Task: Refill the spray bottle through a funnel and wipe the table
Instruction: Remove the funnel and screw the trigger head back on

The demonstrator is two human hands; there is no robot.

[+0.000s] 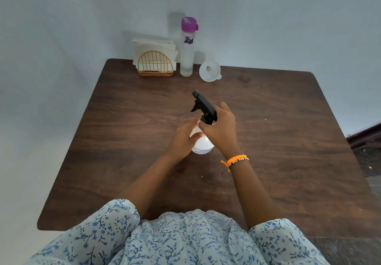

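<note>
1. Right hand (221,129): fingers curled round black trigger head (203,106) of spray bottle (203,144), at collar where head meets neck; thumb lies on far side. Tight grip, no gap visible.
2. Left hand (184,138): wrapped round white bottle body from left, thumb across near face. Holding, not loose.
3. Spray bottle stands upright on wooden table (123,141), approx centre, nozzle pointing far-left. Head on bottle; cannot tell if loosened. Body opaque white w/ small print near base; fill level not visible.
4. Tall clear water bottle (187,54) w/ purple flip cap, shut, stands at far edge, centre. Walls cloudy; clear liquid seen at bottom, upper level hard to tell. Purple mark on upper part.
5. White funnel (209,71) just right of water bottle, lying tilted, mouth facing camera, spout hole visible; nothing inside.
6. Gold wire napkin holder (155,64) just left of water bottle, w/ stack of white paper napkins (152,47) standing in it.
7. Orange thread & beaded bracelet (236,160) on right wrist; blue floral sleeves at near edge.
</note>
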